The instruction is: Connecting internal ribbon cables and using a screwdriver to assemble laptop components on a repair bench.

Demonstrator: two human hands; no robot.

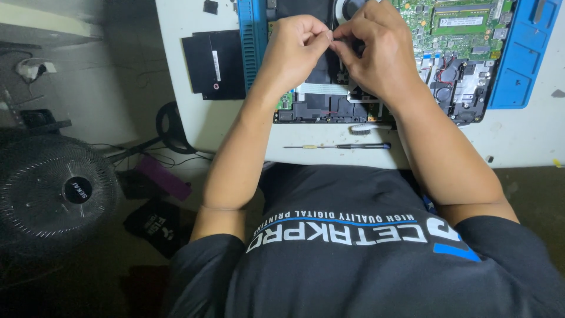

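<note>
A white table [194, 118] holds a flat black rectangular drive [215, 65] at far left, a small white brush [368, 128] and a thin screwdriver [338, 146] near its front edge. On the floor at left stands a dark round fan [56, 191].

An opened laptop [459, 70] lies on a work mat [524, 53] on the desk [518, 138]. A screwdriver [338, 146] and brush [368, 128] lie before it, a flat drive [215, 65] to its left. A fan [56, 191] stands on the floor at far left.
</note>
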